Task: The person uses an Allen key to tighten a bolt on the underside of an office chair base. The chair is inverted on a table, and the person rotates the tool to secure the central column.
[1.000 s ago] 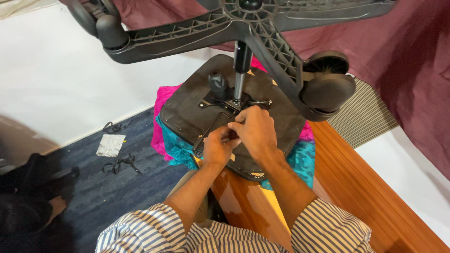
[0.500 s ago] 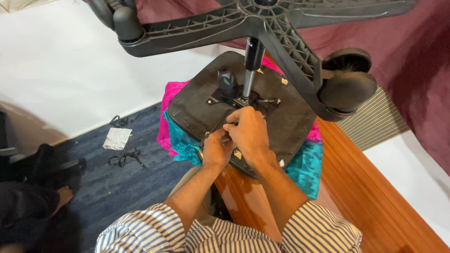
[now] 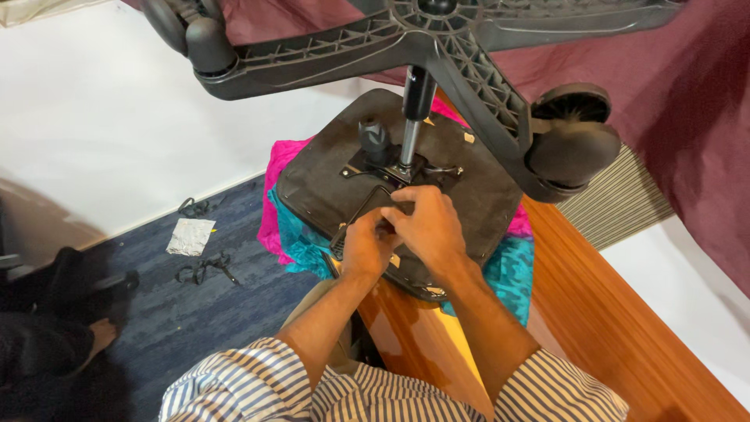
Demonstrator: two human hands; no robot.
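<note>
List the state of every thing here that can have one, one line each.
Office chair: upside down, seat on the wooden table.
Wheeled base: up in the air.
Left hand: closed on the seat's underside.
Right hand: fingers bent, pressing beside it.
Cloths: bunched under the seat.

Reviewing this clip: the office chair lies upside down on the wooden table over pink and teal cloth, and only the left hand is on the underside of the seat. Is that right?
Not quite. The head view shows both hands on the seat underside: the left hand and the right hand work together just below the gas-lift column. The rest holds: upturned chair, cloth, wooden table.
</note>
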